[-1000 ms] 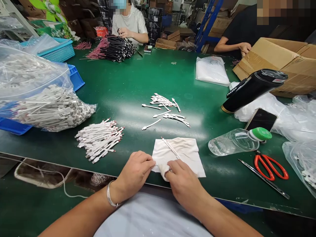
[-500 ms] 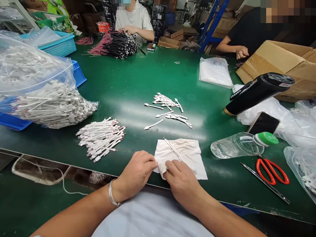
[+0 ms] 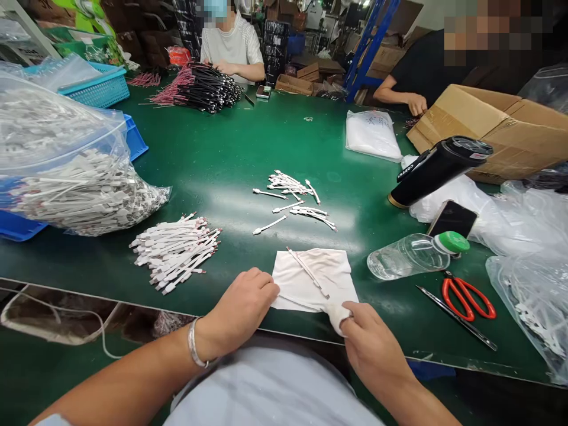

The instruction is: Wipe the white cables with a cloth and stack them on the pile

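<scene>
My right hand (image 3: 371, 346) pinches a bunched corner of a white cloth (image 3: 306, 290) at the near edge of the green table. My left hand (image 3: 242, 306) lies at the cloth's left edge, its fingertips partly out of sight. A thin white cable (image 3: 308, 273) rests on the cloth between my hands, touching neither. Farther off, a pile of white cables with red wire ends (image 3: 175, 253) sits left of the cloth, and several loose white cables (image 3: 288, 192) lie beyond it.
A large clear bag of white cables (image 3: 75, 177) sits on a blue crate at left. To the right are a water bottle, phone, red scissors and black tumbler. A cardboard box stands at far right, with a co-worker's hands (image 3: 416, 104) behind it.
My right hand has moved right and toward me, drawing the cloth's bunched corner with it. The cable on the cloth now shows fully. My left hand stays at the cloth's left edge.
</scene>
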The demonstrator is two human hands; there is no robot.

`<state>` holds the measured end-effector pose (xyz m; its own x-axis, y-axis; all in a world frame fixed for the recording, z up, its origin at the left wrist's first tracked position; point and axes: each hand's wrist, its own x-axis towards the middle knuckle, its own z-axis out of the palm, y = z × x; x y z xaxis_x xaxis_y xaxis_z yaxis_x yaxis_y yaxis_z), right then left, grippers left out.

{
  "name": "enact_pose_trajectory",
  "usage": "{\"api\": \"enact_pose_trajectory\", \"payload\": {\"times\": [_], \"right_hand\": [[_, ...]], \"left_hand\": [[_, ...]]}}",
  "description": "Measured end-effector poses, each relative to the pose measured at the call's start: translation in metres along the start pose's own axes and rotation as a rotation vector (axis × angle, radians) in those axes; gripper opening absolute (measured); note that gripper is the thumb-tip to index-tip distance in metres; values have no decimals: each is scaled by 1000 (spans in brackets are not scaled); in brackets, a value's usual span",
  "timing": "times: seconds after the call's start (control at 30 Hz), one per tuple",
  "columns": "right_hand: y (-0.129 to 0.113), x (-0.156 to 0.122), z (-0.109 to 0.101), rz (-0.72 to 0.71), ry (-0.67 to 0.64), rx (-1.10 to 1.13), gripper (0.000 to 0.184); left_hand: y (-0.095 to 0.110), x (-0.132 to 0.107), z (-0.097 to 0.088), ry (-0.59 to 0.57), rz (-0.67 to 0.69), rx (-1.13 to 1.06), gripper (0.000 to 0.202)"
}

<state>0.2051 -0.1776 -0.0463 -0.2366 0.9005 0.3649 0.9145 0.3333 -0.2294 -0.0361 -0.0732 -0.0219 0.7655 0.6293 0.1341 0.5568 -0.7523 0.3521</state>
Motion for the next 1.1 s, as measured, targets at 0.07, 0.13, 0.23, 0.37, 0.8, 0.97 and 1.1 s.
{"api": "enact_pose_trajectory", "payload": {"times": [0.07, 0.13, 0.23, 0.37, 0.8, 0.97, 1.1], "right_hand": [[9, -7, 5, 88, 62, 31, 27], [17, -12, 11, 141, 125, 53, 23], [20, -15, 18, 218, 199, 85, 24], [15, -18, 22, 249, 253, 131, 24], [14, -19, 25, 257, 323, 184, 26], [15, -20, 25, 259, 374, 152, 23], [15, -20, 24, 259, 454, 138, 20]], "left_hand": [[2, 5, -6, -92, 17, 69, 15], [3, 9, -8, -142, 63, 164, 17], [8, 13, -9, -144, 141, 277, 18], [11, 8, -14, -92, 124, 265, 21], [-31, -34, -46, 295, -158, 238, 20], [38, 41, -14, -52, 321, 271, 13], [61, 77, 17, -83, 553, 429, 10]]}}
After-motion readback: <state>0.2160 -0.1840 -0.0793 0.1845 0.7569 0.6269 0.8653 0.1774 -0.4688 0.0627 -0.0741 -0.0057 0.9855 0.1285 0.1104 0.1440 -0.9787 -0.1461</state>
